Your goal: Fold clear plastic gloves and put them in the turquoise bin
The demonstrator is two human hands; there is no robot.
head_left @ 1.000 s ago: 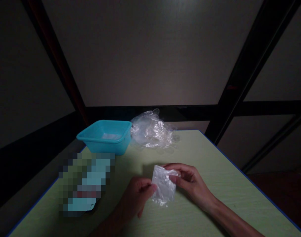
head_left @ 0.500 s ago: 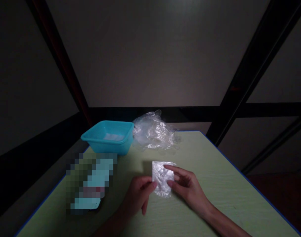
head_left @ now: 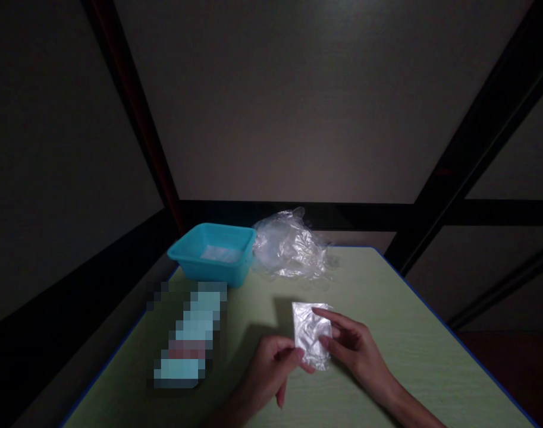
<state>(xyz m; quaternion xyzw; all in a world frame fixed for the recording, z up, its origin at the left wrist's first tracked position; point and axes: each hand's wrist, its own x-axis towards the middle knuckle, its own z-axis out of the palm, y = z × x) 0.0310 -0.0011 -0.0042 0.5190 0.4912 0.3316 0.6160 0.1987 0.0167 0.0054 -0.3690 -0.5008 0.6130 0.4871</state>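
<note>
A folded square of thin, shiny clear plastic, seemingly a folded disposable plastic glove (head_left: 310, 333), is held between my two hands above the table. My left hand (head_left: 273, 368) is closed on its lower left edge, thumb in front and a fingertip showing underneath. On the right side, my right hand (head_left: 363, 353) pinches it, with the thumb and index finger lying across the front and other fingers partly hidden behind. Farther back lies a crumpled heap of clear plastic gloves (head_left: 293, 246), with rounded finger-like ends showing.
A turquoise plastic basin (head_left: 217, 270) stands at the back left, with a whitish flat piece inside. Nearer on the left lies a pixelated light-blue long object (head_left: 193, 333). The pale green table (head_left: 409, 356) has blue edges, and a wall rises behind it.
The whole view has shifted, so things appear farther right and slightly lower. Both hands keep hold of the folded plastic glove, and a left fingertip now shows beneath its lower edge.
</note>
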